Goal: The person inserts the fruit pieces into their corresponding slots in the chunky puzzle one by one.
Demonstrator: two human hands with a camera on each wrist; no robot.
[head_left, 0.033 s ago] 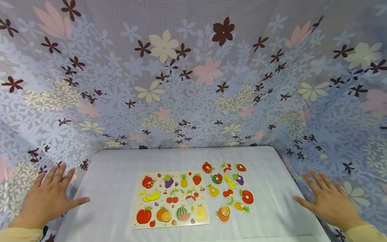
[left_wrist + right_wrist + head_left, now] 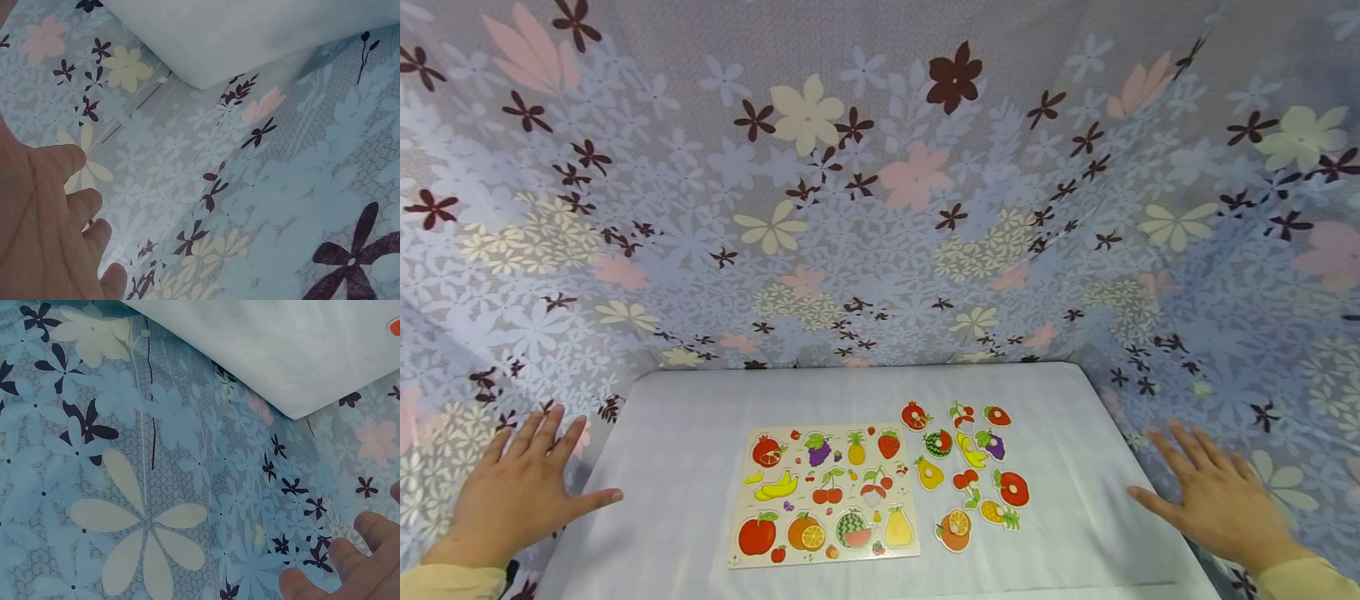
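My left hand (image 2: 523, 483), fingers spread and holding nothing, hovers at the left side of the table. On the opposite side my right hand (image 2: 1221, 496) is likewise spread and holds nothing. Between them lies a fruit puzzle board (image 2: 797, 506) with pictured fruit shapes. Loose fruit pieces with small knobs are grouped just right of it, among them an orange (image 2: 953, 531), a pear (image 2: 929, 473), bananas (image 2: 972, 452), a pineapple (image 2: 1000, 514) and grapes (image 2: 991, 444). In the left wrist view the palm and fingertips show; the right wrist view catches only several fingertips.
A white cloth covers the table (image 2: 677, 467), whose corners appear in both wrist views. Flower-patterned fabric (image 2: 850, 250) hangs behind the table and along both sides, close to the hands.
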